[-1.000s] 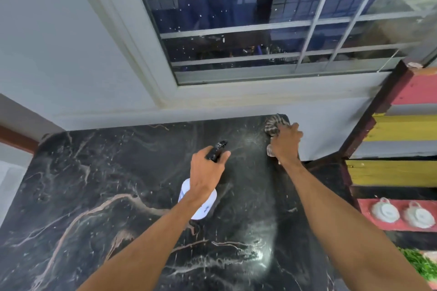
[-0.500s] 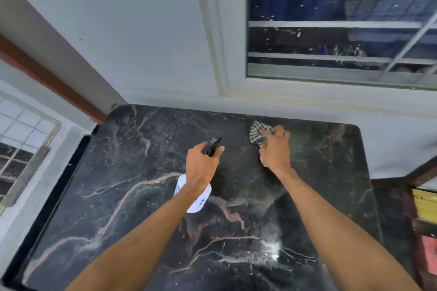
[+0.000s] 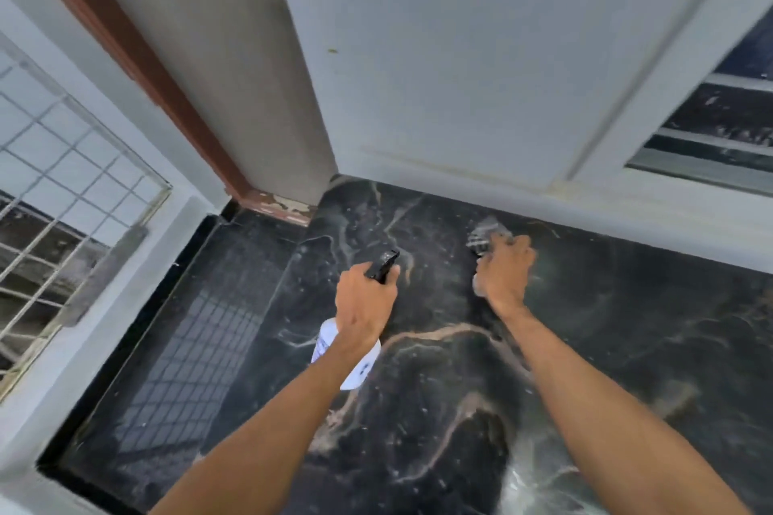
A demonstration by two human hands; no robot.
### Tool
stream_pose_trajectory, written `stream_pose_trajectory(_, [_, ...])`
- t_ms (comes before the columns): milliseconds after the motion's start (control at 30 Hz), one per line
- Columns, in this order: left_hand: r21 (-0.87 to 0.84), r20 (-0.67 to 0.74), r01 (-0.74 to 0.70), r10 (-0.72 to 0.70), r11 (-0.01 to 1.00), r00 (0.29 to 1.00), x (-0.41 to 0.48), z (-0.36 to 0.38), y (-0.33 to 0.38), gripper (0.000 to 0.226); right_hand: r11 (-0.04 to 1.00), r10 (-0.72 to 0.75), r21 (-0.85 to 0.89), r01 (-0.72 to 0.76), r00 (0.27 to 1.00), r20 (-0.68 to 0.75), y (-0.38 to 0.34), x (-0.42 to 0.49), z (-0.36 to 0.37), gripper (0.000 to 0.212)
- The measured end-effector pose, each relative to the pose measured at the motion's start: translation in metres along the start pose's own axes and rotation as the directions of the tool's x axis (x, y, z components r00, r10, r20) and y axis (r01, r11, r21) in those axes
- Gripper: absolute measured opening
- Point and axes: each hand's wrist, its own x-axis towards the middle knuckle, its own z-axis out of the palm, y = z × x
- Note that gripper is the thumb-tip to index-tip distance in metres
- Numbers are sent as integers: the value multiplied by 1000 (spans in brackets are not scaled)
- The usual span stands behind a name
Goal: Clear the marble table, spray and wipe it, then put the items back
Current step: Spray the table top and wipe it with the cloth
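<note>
The black marble table [image 3: 627, 347] with pale veins fills the lower part of the view, speckled with spray droplets. My left hand [image 3: 364, 301] grips a white spray bottle [image 3: 359, 368] with a black trigger head [image 3: 382, 265], held above the table's left half. My right hand [image 3: 504, 272] grips a striped grey cloth [image 3: 481, 236] and presses it on the marble near the far edge, close to the wall. The cloth is blurred by motion.
A white wall [image 3: 460, 75] rises right behind the table. A window [image 3: 719, 130] sits at the upper right. A glossy black floor strip [image 3: 188, 347] lies left of the table, bordered by a white ledge and a metal window grille [image 3: 62, 188].
My right hand has wiped the cloth leftward along the table's far edge. The view has swung left, so the coloured shelf with cups is out of sight. The left hand keeps holding the bottle.
</note>
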Motion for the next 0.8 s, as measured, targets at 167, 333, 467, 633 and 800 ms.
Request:
stream_pose_trajectory(167, [-6, 14, -28, 28, 1000, 1000, 45, -51, -29, 48, 948, -319, 52, 315, 939, 133, -76, -1, 43, 43])
stream_pose_trajectory(333, [-69, -7, -74, 74, 995, 997, 79, -95, -52, 26, 934, -332, -80, 347, 930, 154, -142, -15, 76, 49])
stream_pose_trajectory(467, [-104, 1, -69, 69, 992, 998, 93, -109, -58, 28, 820, -566, 48, 570, 795, 219, -170, -4, 96, 46])
stream_pose_trajectory(633, [-154, -27, -58, 55, 986, 998, 114, -117, -71, 32, 939, -334, -53, 340, 937, 106, -230, 34, 125, 48])
stream_pose_trajectory(800, [-179, -37, -74, 68, 981, 997, 112, -125, -71, 48, 778, -612, 5, 628, 756, 233, -238, 14, 138, 55])
